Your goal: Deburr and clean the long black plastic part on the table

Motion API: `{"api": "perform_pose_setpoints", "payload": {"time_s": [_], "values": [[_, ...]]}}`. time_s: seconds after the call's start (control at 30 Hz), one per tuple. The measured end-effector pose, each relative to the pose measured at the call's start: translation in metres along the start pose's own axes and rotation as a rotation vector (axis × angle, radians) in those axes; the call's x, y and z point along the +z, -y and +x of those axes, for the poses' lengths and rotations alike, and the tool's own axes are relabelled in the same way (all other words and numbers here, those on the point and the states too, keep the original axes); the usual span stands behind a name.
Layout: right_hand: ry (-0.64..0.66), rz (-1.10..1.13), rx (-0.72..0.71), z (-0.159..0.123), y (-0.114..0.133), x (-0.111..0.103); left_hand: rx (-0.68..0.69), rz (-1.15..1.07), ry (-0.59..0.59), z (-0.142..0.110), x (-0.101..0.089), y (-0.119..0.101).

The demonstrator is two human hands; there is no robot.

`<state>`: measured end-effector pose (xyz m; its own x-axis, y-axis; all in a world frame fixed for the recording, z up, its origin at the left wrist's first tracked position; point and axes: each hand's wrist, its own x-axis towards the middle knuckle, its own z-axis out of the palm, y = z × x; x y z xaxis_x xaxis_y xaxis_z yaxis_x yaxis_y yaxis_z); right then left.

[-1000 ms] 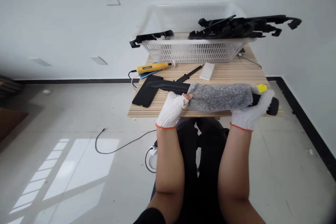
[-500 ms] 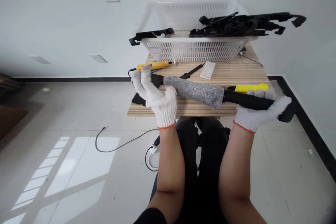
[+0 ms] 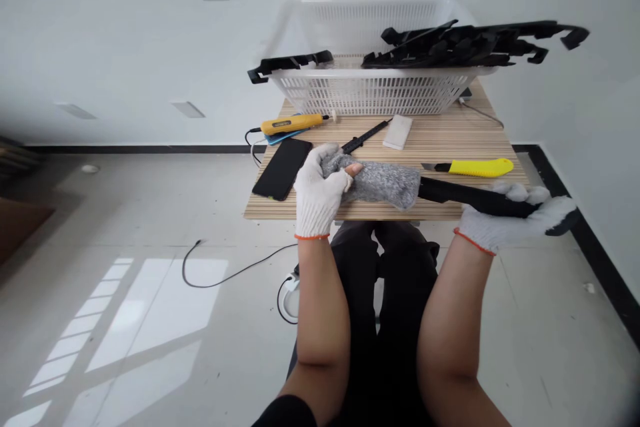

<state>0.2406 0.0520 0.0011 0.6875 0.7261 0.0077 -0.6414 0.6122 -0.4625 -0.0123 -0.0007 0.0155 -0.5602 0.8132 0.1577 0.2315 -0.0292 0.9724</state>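
Both my hands wear white knit gloves. My left hand [image 3: 317, 190] is closed around the left end of a fuzzy grey sleeve [image 3: 383, 181] that covers a long black plastic part [image 3: 470, 197]. My right hand [image 3: 515, 220] grips the bare right end of that black part, off the table's right front corner. The part lies across the front edge of the wooden table [image 3: 440, 140], roughly level.
On the table lie a yellow utility knife [image 3: 475, 167], a black phone [image 3: 283, 168], a yellow pen-like tool [image 3: 293, 123], a thin black strip [image 3: 364, 137] and a white block [image 3: 399, 131]. A white basket [image 3: 370, 90] at the back holds several black plastic parts [image 3: 475, 43]. Cables trail on the floor.
My left hand went from open near the phone to closed on the sleeve's left end. The sleeve bunched shorter toward the left. My right hand drew the black part further right.
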Motion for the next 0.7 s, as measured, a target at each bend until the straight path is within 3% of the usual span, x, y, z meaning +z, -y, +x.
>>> {"api": "perform_pose_setpoints", "payload": {"time_s": [0.17, 0.43, 0.57, 0.7], "values": [[-0.087, -0.043, -0.031, 0.005, 0.008, -0.007, 0.008, -0.159, 0.112, 0.001, -0.007, 0.001], [-0.091, -0.019, 0.018, 0.006, 0.016, -0.011, -0.019, -0.438, 0.188, -0.006, -0.021, 0.001], [-0.036, -0.026, 0.060, 0.001, 0.017, -0.007, 0.014, -0.367, 0.244, -0.006, -0.015, -0.003], [-0.073, -0.028, 0.060, -0.002, 0.010, -0.002, 0.070, -0.110, 0.232, -0.006, -0.007, -0.002]]}}
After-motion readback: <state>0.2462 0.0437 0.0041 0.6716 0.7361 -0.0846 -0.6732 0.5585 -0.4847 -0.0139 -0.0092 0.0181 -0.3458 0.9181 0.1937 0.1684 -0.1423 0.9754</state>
